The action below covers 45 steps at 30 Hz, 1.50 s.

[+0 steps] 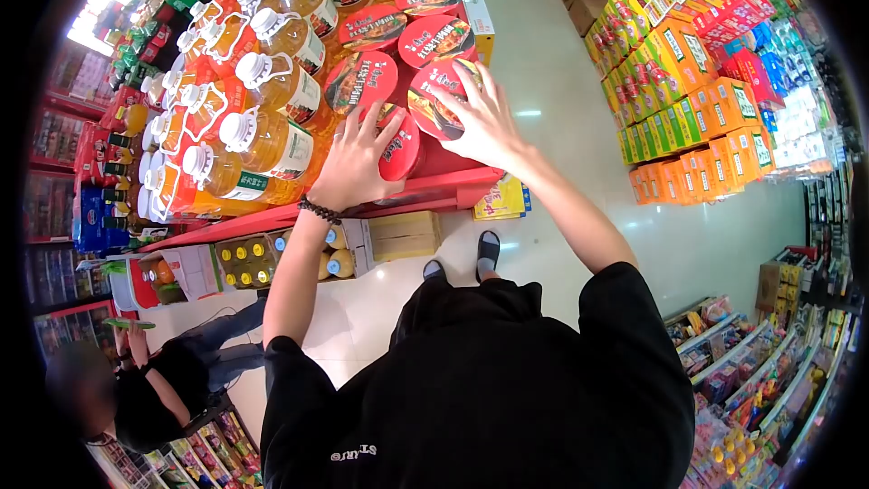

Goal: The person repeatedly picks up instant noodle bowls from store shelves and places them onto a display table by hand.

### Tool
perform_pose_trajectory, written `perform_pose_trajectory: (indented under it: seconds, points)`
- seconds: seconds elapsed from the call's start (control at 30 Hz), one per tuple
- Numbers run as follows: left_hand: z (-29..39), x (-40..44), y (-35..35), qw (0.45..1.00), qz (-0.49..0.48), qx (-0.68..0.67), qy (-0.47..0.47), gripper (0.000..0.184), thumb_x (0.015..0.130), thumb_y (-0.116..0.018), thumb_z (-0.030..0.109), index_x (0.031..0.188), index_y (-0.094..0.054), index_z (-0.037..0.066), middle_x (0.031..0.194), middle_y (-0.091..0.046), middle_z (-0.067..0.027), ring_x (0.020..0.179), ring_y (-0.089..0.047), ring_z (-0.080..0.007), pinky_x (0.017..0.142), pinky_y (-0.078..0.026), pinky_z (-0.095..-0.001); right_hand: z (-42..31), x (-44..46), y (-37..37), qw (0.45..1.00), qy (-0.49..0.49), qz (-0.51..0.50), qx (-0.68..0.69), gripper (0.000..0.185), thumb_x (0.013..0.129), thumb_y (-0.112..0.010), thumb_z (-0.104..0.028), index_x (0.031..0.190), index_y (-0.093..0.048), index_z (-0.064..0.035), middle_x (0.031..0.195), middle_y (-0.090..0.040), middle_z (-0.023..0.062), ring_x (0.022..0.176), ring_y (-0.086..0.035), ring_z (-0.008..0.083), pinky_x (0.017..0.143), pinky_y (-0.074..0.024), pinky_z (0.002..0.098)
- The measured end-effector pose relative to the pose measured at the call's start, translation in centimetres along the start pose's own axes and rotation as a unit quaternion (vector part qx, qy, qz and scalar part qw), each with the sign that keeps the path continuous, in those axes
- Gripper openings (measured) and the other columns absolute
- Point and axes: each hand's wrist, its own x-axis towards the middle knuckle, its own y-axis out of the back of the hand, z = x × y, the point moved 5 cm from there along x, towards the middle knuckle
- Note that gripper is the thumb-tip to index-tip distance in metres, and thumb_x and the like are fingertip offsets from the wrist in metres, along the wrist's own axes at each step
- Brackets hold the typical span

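Sleeves of my black shirt (534, 380) end short of my wrists, the left ringed by a dark bracelet (319, 211); my left hand (362, 163) and right hand (484, 127) are apart, fingers spread. Under the left is a red-lidded tub (405, 150), under the right a second tub (423, 98), both near the edge of a red stand (425, 191); whether I grip either, I cannot tell. Just beyond my hands sit four more tubs (362, 81). Left of my left hand crowd bottles of amber liquid (272, 86), and farther left a person (167, 389) holds something green (127, 323). Well right of my right hand rise stacked orange boxes (683, 54)
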Motion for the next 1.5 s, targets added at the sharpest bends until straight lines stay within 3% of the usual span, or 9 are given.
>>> perform_pose_trajectory:
  seconds: [0.23, 0.3, 0.43, 0.47, 0.6, 0.77, 0.97, 1.37, 1.5]
  points:
    - [-1.0, -0.4, -0.8, 0.998, 0.012, -0.015, -0.057, 0.095, 0.068, -0.08, 0.046, 0.149, -0.042, 0.014, 0.157, -0.029, -0.0199, 0.139, -0.032, -0.0467, 0.11, -0.035, -0.0595, 0.9, -0.1, -1.2, 0.999, -0.009, -0.047, 0.012, 0.083, 0.067, -0.085, -0.035, 0.142, -0.052, -0.0275, 0.155, -0.034, 0.0163, 0.142, -0.024, 0.0511, 0.111, -0.0305, 0.0624]
    - [-2.1, -0.6, -0.4, 0.997, 0.0, -0.06, -0.046, 0.084, 0.077, -0.075, 0.05, 0.146, -0.047, 0.012, 0.153, -0.037, -0.0202, 0.139, -0.035, -0.043, 0.112, -0.034, -0.0543, 0.9, 0.3, -1.0, 0.995, -0.012, -0.099, 0.004, 0.08, 0.069, -0.084, -0.036, 0.142, -0.052, -0.0281, 0.156, -0.034, 0.0163, 0.142, -0.025, 0.0509, 0.111, -0.0314, 0.0611]
    - [-5.3, 0.9, 0.8, 0.993, 0.026, -0.112, 0.015, 0.052, 0.098, -0.056, 0.039, 0.135, -0.055, 0.003, 0.138, -0.055, -0.0224, 0.129, -0.048, -0.0419, 0.109, -0.039, -0.0473, -1.5, 0.6, 0.2, 0.989, -0.005, -0.148, -0.003, 0.071, 0.079, -0.077, -0.038, 0.143, -0.052, -0.0207, 0.158, -0.032, 0.0163, 0.146, -0.022, 0.0461, 0.116, -0.0217, 0.0596]
    - [-5.6, 1.3, 0.5, 0.993, 0.022, -0.108, 0.038, 0.05, 0.1, -0.052, 0.037, 0.135, -0.055, 0.002, 0.138, -0.055, -0.0227, 0.129, -0.047, -0.0433, 0.109, -0.039, -0.0477, -3.1, 0.3, 0.3, 0.984, -0.039, -0.171, 0.017, 0.066, 0.084, -0.073, -0.033, 0.144, -0.05, -0.0181, 0.159, -0.031, 0.0139, 0.15, -0.016, 0.0396, 0.118, -0.0202, 0.0554]
    - [-7.7, 2.8, -3.9, 0.999, 0.031, 0.0, 0.022, 0.047, 0.104, -0.04, 0.03, 0.137, -0.052, -0.001, 0.141, -0.051, -0.0252, 0.134, -0.041, -0.0477, 0.112, -0.035, -0.0496, -9.0, 0.6, -2.4, 0.991, 0.06, -0.102, 0.066, 0.062, 0.085, -0.071, -0.039, 0.135, -0.055, -0.0058, 0.15, -0.041, 0.0187, 0.145, -0.027, 0.0412, 0.117, -0.0229, 0.0555]
    - [-8.5, 2.4, -4.3, 0.993, 0.033, -0.084, 0.072, 0.048, 0.102, -0.039, 0.025, 0.141, -0.047, -0.002, 0.148, -0.041, -0.0287, 0.142, -0.029, -0.0496, 0.115, -0.03, -0.0528, -11.9, -0.3, -5.7, 0.99, 0.115, -0.046, -0.066, 0.086, 0.072, -0.076, -0.057, 0.134, -0.053, -0.0028, 0.143, -0.044, 0.0272, 0.139, -0.033, 0.0476, 0.113, -0.0225, 0.0648]
    - [-10.5, 4.6, -6.1, 0.979, 0.061, -0.15, 0.127, 0.046, 0.1, -0.042, 0.023, 0.138, -0.049, -0.002, 0.152, -0.036, -0.027, 0.142, -0.028, -0.048, 0.117, -0.029, -0.0495, -10.8, -0.4, -6.9, 0.963, 0.165, -0.036, -0.21, 0.063, 0.084, -0.067, -0.039, 0.136, -0.054, -0.0046, 0.143, -0.046, 0.0261, 0.136, -0.04, 0.0426, 0.109, -0.0282, 0.0666]
    - [-8.3, 6.2, -4.4, 0.95, 0.081, -0.1, 0.283, 0.08, 0.081, -0.072, 0.051, 0.144, -0.049, 0.007, 0.157, -0.037, -0.0123, 0.147, -0.027, -0.035, 0.116, -0.033, -0.0474, -10.5, 0.1, -6.3, 0.972, 0.178, -0.098, -0.118, 0.059, 0.085, -0.064, -0.026, 0.138, -0.054, -0.0029, 0.14, -0.048, 0.0258, 0.137, -0.039, 0.0436, 0.111, -0.0262, 0.0669]
    - [-8.7, 6.2, -4.7, 0.946, 0.127, -0.103, 0.279, 0.076, 0.077, -0.076, 0.046, 0.139, -0.055, 0.008, 0.155, -0.041, -0.0098, 0.146, -0.03, -0.0348, 0.115, -0.035, -0.0466, -10.5, 0.2, -6.4, 0.976, 0.175, -0.084, -0.098, 0.063, 0.087, -0.064, -0.038, 0.138, -0.053, -0.0032, 0.139, -0.048, 0.0255, 0.137, -0.039, 0.0438, 0.112, -0.0236, 0.0671]
